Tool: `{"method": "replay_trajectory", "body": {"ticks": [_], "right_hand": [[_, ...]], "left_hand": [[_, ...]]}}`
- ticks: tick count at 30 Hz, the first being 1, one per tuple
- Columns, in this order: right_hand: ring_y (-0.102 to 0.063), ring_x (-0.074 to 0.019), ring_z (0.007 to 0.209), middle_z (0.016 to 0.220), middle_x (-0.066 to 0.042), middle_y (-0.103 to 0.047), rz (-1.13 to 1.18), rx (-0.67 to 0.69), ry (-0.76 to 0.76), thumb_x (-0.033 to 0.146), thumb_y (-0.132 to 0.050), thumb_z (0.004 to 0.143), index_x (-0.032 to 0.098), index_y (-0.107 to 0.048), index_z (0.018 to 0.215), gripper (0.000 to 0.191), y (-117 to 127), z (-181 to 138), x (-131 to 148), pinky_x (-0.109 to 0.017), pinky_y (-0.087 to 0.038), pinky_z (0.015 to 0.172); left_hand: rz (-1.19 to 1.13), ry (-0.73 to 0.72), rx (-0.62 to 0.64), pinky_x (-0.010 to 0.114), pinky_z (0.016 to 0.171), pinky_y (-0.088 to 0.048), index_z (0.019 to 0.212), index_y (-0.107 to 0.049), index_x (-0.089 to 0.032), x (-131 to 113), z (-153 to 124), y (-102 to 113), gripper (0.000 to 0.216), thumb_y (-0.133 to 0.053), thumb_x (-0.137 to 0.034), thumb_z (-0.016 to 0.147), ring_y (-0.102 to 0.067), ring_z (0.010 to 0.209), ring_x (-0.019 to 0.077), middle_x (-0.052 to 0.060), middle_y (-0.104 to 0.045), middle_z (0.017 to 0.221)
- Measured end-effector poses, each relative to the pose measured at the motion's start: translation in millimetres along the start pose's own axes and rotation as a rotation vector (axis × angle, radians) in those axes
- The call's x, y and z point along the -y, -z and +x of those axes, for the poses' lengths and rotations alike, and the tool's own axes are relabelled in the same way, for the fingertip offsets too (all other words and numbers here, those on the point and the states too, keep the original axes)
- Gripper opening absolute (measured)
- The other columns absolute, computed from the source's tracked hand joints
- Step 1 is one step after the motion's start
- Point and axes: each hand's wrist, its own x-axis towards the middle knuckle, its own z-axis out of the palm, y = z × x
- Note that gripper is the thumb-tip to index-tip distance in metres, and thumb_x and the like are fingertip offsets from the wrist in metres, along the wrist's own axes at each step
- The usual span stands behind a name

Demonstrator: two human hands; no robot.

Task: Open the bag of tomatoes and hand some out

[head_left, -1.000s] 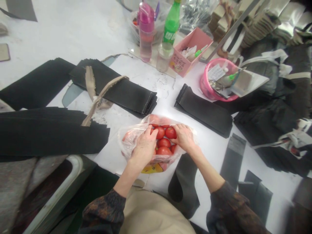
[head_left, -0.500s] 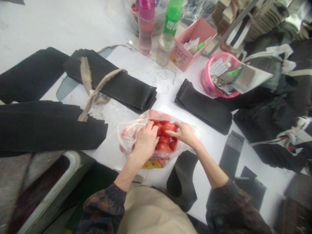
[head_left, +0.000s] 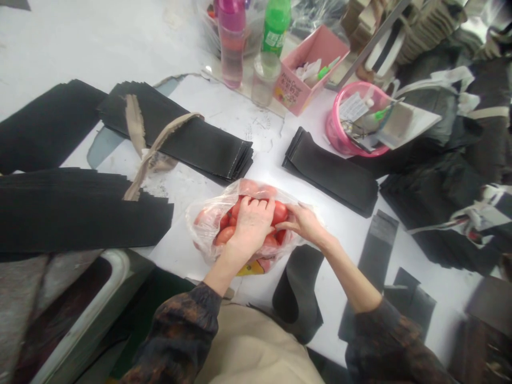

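A clear plastic bag [head_left: 206,224] full of red tomatoes [head_left: 280,212] lies on the white table [head_left: 352,234] just in front of me. My left hand [head_left: 252,226] reaches down into the bag's mouth, its fingers curled over the tomatoes. Whether it grips one I cannot tell. My right hand [head_left: 306,224] pinches the bag's right edge and holds it apart.
Stacks of black fabric pieces [head_left: 180,138] lie left and behind the bag, another stack [head_left: 332,173] to the right. At the back stand a pink bottle [head_left: 230,42], a green bottle [head_left: 276,24], a pink box [head_left: 308,69] and a pink basket [head_left: 352,128]. Dark bundles crowd the right side.
My left hand has moved rightward and deeper into the bag, now covering the middle tomatoes. My right hand has slid to the bag's right edge.
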Motion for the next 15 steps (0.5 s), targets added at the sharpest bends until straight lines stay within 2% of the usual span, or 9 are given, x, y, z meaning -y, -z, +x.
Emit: {"method": "replay_trajectory", "body": {"ticks": [2,4,8,12,15], "right_hand": [[-0.064,-0.0222,0.092,0.103,-0.006,-0.069,-0.077,0.008,0.038,0.047,-0.075,0.079,0.018,-0.051,0.122,0.057,-1,-2,-2,-0.034,-0.042,0.092],[-0.063,-0.0233,0.096,0.104,-0.007,-0.069,-0.138,0.006,0.039,0.042,-0.077,0.078,0.016,-0.051,0.121,0.057,-1,-4,0,-0.037,-0.039,0.098],[-0.059,-0.0275,0.093,0.098,-0.012,-0.066,-0.257,-0.007,0.003,0.033,-0.072,0.084,0.014,-0.057,0.107,0.034,7,-8,12,-0.037,-0.042,0.083],[-0.056,-0.0294,0.089,0.094,-0.012,-0.065,-0.375,0.082,0.031,0.020,-0.068,0.086,0.016,-0.065,0.095,0.011,20,-19,19,-0.038,-0.038,0.076],[-0.055,-0.0285,0.085,0.097,-0.011,-0.066,-0.465,0.139,0.017,0.018,-0.065,0.088,0.020,-0.066,0.107,0.019,27,-25,18,-0.038,-0.035,0.072]], "left_hand": [[0.027,0.006,-0.010,0.046,0.091,-0.038,0.128,-0.047,-0.010,-3,7,-6,0.079,-0.081,-0.049,0.070,-0.055,0.099,0.0320,0.016,-0.063,0.108],[0.045,0.008,-0.038,0.045,0.086,-0.038,0.126,-0.048,-0.012,-5,11,-11,0.076,-0.080,-0.051,0.069,-0.054,0.099,0.0332,0.016,-0.062,0.107],[0.050,0.031,-0.045,0.042,0.080,-0.038,0.111,-0.054,-0.014,-8,14,-15,0.057,-0.080,-0.044,0.070,-0.054,0.094,0.0321,0.014,-0.061,0.100],[0.014,0.058,-0.056,0.043,0.081,-0.039,0.119,-0.051,-0.015,-5,8,-13,0.067,-0.082,-0.043,0.067,-0.054,0.095,0.0320,0.012,-0.061,0.101],[-0.008,0.070,-0.072,0.044,0.084,-0.039,0.121,-0.050,-0.015,-2,2,-11,0.070,-0.083,-0.042,0.066,-0.054,0.096,0.0322,0.013,-0.061,0.103]]}}
